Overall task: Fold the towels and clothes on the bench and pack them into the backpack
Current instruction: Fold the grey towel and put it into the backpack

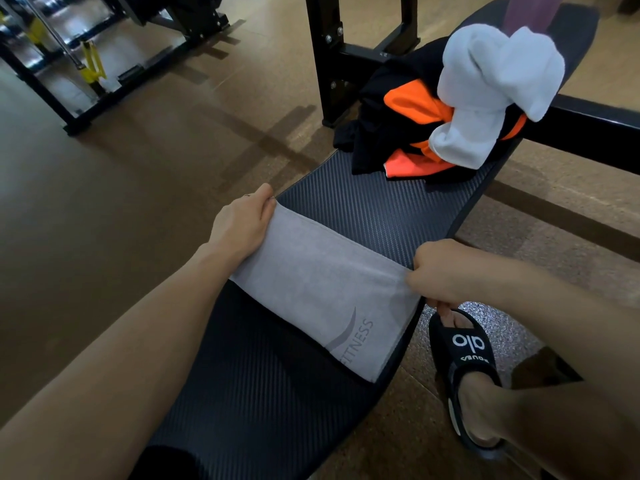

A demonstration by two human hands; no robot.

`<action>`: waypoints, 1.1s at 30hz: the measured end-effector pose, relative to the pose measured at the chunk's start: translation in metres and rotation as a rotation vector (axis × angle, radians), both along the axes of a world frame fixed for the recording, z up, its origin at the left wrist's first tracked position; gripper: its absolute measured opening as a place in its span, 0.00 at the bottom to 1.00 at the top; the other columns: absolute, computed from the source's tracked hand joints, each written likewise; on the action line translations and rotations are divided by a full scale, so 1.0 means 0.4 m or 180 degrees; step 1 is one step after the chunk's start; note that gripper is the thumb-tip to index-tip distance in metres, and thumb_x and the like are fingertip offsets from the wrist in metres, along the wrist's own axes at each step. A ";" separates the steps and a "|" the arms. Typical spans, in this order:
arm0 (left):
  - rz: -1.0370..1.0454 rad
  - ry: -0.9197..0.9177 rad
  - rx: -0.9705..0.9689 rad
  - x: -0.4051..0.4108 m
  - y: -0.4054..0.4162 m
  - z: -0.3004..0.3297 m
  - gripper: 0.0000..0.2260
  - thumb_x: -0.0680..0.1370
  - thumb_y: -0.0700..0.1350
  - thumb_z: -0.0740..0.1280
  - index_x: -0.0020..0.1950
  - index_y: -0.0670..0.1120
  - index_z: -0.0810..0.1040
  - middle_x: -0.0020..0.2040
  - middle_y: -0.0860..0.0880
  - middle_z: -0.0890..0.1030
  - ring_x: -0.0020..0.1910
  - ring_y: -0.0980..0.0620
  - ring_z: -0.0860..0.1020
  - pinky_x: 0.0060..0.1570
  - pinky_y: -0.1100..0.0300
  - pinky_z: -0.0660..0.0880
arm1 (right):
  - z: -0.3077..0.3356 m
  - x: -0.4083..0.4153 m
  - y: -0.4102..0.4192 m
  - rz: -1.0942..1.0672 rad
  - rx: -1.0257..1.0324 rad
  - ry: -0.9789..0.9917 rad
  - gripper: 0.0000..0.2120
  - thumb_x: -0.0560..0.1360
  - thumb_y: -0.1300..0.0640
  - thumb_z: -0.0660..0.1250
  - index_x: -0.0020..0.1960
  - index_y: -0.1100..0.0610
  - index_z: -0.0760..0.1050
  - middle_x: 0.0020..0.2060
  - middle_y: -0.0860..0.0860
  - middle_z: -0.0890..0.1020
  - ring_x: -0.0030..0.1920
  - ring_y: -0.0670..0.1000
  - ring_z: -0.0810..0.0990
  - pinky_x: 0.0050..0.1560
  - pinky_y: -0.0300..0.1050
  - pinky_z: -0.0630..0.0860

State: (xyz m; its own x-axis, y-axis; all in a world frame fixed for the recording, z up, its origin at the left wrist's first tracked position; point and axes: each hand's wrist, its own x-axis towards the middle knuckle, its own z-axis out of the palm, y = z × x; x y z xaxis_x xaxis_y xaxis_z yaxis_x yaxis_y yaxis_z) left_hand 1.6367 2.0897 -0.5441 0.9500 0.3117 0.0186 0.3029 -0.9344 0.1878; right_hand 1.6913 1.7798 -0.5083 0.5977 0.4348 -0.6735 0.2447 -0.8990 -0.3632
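A grey towel [322, 289] with a printed logo lies folded across the black padded bench [374, 206]. My left hand [242, 223] holds the towel's far left corner, fingers curled over the edge. My right hand [446, 271] pinches the towel's right edge at the bench side. Farther along the bench sits a heap of black and orange clothes [405, 133] with a crumpled white towel [491, 91] on top. A purple item [530, 12] shows at the bench's far end. No backpack is in view.
The bench's black steel frame [329, 64] stands behind the clothes heap. Gym machines with yellow parts [90, 64] fill the far left. My foot in a black slide sandal [467, 368] rests on the brown floor right of the bench.
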 end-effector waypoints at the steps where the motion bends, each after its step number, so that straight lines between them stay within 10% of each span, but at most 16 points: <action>1: 0.0002 0.0027 0.0100 0.002 -0.003 0.000 0.10 0.86 0.52 0.51 0.49 0.50 0.65 0.38 0.50 0.73 0.38 0.45 0.75 0.41 0.49 0.72 | 0.000 -0.001 0.000 0.0022 -0.0003 -0.0041 0.13 0.78 0.58 0.59 0.37 0.61 0.73 0.32 0.57 0.82 0.29 0.52 0.82 0.30 0.41 0.78; 9: 0.0369 0.0214 0.0717 -0.020 -0.045 0.069 0.23 0.85 0.56 0.52 0.73 0.41 0.62 0.62 0.38 0.77 0.54 0.37 0.79 0.51 0.42 0.77 | 0.015 -0.031 -0.010 0.0468 -0.0408 -0.0884 0.11 0.79 0.50 0.60 0.42 0.57 0.68 0.40 0.52 0.74 0.39 0.53 0.75 0.33 0.44 0.66; 16: -0.0683 0.0623 0.0221 -0.259 -0.315 0.023 0.37 0.80 0.66 0.42 0.84 0.47 0.51 0.83 0.45 0.52 0.82 0.46 0.50 0.80 0.44 0.49 | -0.017 -0.139 0.049 0.1725 0.1275 -0.2369 0.21 0.77 0.51 0.56 0.68 0.55 0.70 0.63 0.53 0.75 0.63 0.56 0.75 0.58 0.51 0.74; 22: -0.0698 0.0751 0.0492 -0.303 -0.334 -0.053 0.35 0.81 0.66 0.38 0.84 0.50 0.41 0.83 0.48 0.40 0.82 0.49 0.38 0.80 0.45 0.43 | -0.106 -0.137 -0.006 0.2041 0.0423 -0.1658 0.40 0.71 0.35 0.27 0.81 0.48 0.35 0.80 0.49 0.37 0.79 0.50 0.35 0.79 0.53 0.40; 33: -0.1213 0.0230 0.0940 -0.451 -0.510 -0.014 0.26 0.76 0.64 0.66 0.63 0.46 0.73 0.61 0.45 0.76 0.61 0.43 0.75 0.63 0.50 0.75 | -0.087 -0.153 -0.052 0.1716 0.0370 -0.1482 0.35 0.81 0.37 0.48 0.81 0.47 0.38 0.81 0.50 0.38 0.80 0.54 0.40 0.79 0.52 0.45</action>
